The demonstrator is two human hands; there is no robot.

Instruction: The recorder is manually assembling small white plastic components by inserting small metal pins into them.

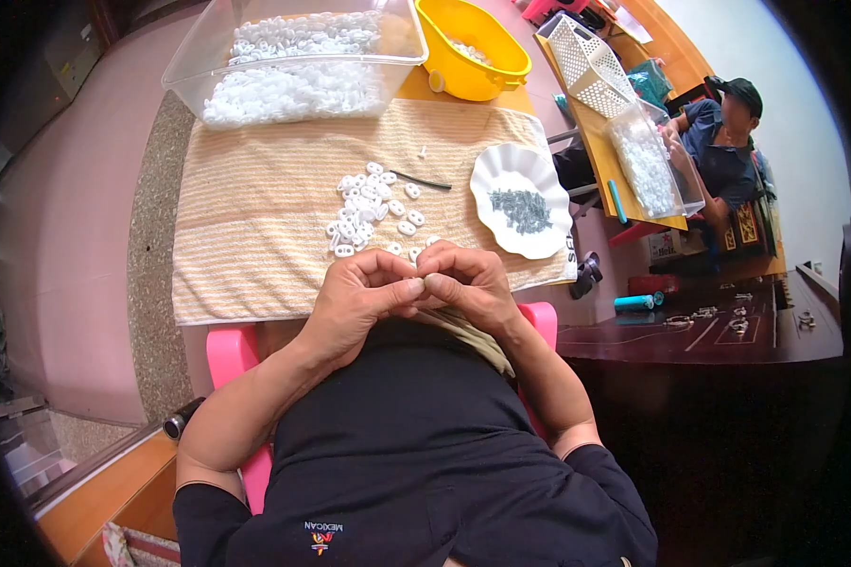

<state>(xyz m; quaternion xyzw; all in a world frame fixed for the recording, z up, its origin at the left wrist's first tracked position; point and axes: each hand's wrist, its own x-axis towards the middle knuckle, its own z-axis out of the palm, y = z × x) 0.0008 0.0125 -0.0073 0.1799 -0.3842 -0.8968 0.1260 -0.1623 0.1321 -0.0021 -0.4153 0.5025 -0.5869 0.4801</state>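
My left hand [369, 291] and my right hand [471, 286] meet at the near edge of a striped towel [246, 217], fingers closed and thumb tips almost touching. Whatever they pinch is too small and too covered to make out. Just beyond them lies a loose heap of small white oval plastic pieces [357, 210], each with two holes. A thin dark stick [422, 180] rests beside the heap, with a tiny white piece [423, 151] farther off. To the right, a white scalloped dish [490, 175] holds many small dark grey bits [521, 211].
At the towel's far side stand a clear plastic bin [187, 85] of white pieces and a yellow tub [473, 87]. Another person [719, 132] sits at a table on the right, by a second clear bin [645, 161] and a white perforated basket [591, 71]. A pink chair [229, 354] surrounds me.
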